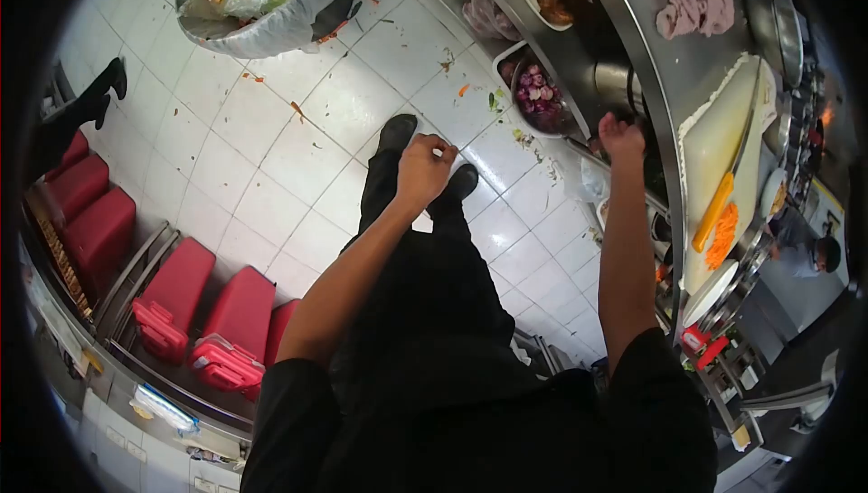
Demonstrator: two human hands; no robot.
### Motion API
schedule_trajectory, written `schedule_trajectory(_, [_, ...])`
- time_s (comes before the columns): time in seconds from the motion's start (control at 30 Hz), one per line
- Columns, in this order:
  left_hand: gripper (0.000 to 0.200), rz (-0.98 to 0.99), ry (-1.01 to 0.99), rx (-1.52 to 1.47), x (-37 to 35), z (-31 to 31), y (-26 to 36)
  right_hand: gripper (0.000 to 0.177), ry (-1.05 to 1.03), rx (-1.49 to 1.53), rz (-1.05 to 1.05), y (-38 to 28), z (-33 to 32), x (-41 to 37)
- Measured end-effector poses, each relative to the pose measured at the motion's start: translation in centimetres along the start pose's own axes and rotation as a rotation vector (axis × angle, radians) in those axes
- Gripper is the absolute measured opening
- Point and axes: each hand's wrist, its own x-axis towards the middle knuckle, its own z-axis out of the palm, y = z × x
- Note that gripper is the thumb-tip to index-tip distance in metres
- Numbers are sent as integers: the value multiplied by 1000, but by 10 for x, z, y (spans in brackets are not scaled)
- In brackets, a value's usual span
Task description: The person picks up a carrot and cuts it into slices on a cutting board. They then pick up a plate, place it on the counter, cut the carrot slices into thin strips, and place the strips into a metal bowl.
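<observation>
My left hand (426, 170) hangs over the tiled floor in front of my legs. Its fingers are curled in toward the thumb, and whatever may be inside them is hidden. On the other side, my right hand (622, 136) reaches to the shelf below the steel counter, closed, with its grip hidden. Just beyond it stands a steel container (615, 82). A bowl of chopped purple onions (537, 95) sits to the left of that hand. A clear plastic bag (588, 181) lies under the wrist.
On the counter, a cutting board (716, 136) holds a yellow-handled knife (721, 199) and shredded carrot (721, 240). A pink cloth (694, 0) lies farther up. A lined bin (262, 36) stands ahead, with scraps on the floor. Red bins (176, 289) line the left.
</observation>
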Motion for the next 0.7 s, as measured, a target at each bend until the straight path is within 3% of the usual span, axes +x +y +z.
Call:
schedule_trajectory(0.07, [26,-74,-29,-43,-9,6,-4,44,45,60,-63,-18,-4,13])
schedule_trajectory(0.2, [23,-35,0,-28,-11,38,-2,42,-134,84,-252,-68,-54,73])
schedule_trajectory(0.43, [22,50,-17,-101,3,127,31,39,-356,33,-372,-107,-16,33])
schedule_trajectory(0.7, [22,164,-53,-121,11,195,89,35,-399,25,-361,-96,7,1])
